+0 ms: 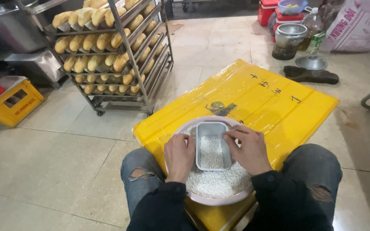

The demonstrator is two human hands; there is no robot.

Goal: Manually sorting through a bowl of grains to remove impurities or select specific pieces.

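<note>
A rectangular grey metal tin (213, 147), partly filled with white rice, sits inside a round pale pink plastic basin (219, 199) that holds a wider bed of the same white rice (217, 182). The basin rests on a large flat yellow box wrapped in clear film (270, 102), which lies on the tiled floor between the person's knees in torn dark jeans.

The left hand (179, 155) lies against the tin's left long wall, its fingers curled over the rim near the far corner, thumb side toward the tin. The right hand (248, 149) mirrors it on the tin's right wall, with the fingertips (230, 135) bent onto the rim at the far right corner. Both hands press on the tin from either side, so it lies directly between the two sets of fingers, touching both. Whether the lower fingers are buried in the rice or merely resting on it is hard to tell from this angle.

Beyond the tin and to its left stands a wheeled metal rack of golden bread loaves (108, 47). Further left of that sits a yellow plastic crate (16, 105). Far beyond the tin to the right are a steel pot (290, 36) and a red cooler box (267, 10).
</note>
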